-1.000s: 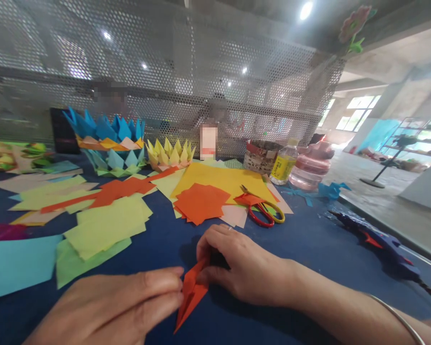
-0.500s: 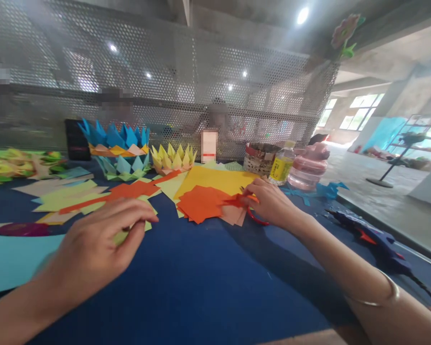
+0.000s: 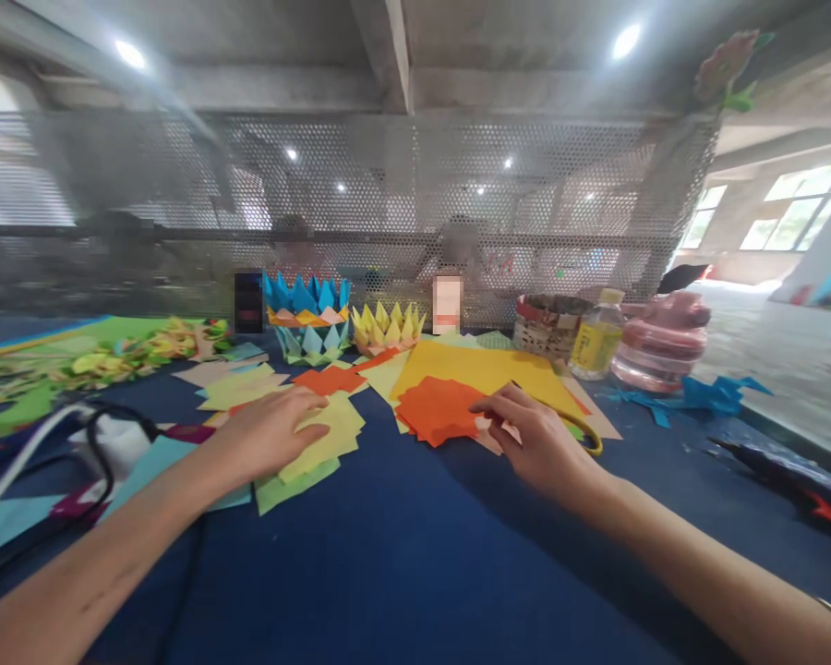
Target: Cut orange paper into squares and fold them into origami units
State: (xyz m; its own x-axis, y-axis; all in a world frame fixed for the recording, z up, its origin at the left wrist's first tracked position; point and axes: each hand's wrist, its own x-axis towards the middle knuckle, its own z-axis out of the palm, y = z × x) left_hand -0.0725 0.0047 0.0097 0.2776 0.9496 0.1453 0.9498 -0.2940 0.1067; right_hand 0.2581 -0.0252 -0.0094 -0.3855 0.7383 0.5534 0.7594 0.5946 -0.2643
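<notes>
My left hand [image 3: 277, 429] rests over pale yellow-green paper squares [image 3: 336, 434], its fingers stretched out and thumb apart, holding nothing. At the right edge of a stack of orange paper [image 3: 433, 411], my right hand [image 3: 530, 434] has its fingers loosely bent and apart; the fingertips touch or hover just over the stack. A large yellow sheet [image 3: 471, 365] lies behind the orange stack. Beside the right hand shows a yellow looped handle [image 3: 592, 441], partly hidden by the hand. More green paper [image 3: 297, 485] sticks out below the left hand.
Folded-paper rings in blue [image 3: 308, 294] and yellow [image 3: 388, 328] stand at the back, by a perforated screen [image 3: 402, 203]. At right are a woven basket [image 3: 544, 328], a yellow-labelled bottle [image 3: 596, 337], a pink container [image 3: 661, 346] and a glue gun [image 3: 796, 485]. Cables [image 3: 103, 453] lie at left.
The view has turned left and up. My left hand has reached forward onto the yellow-green squares. My right hand has let go of the red-handled tool, which no longer shows.
</notes>
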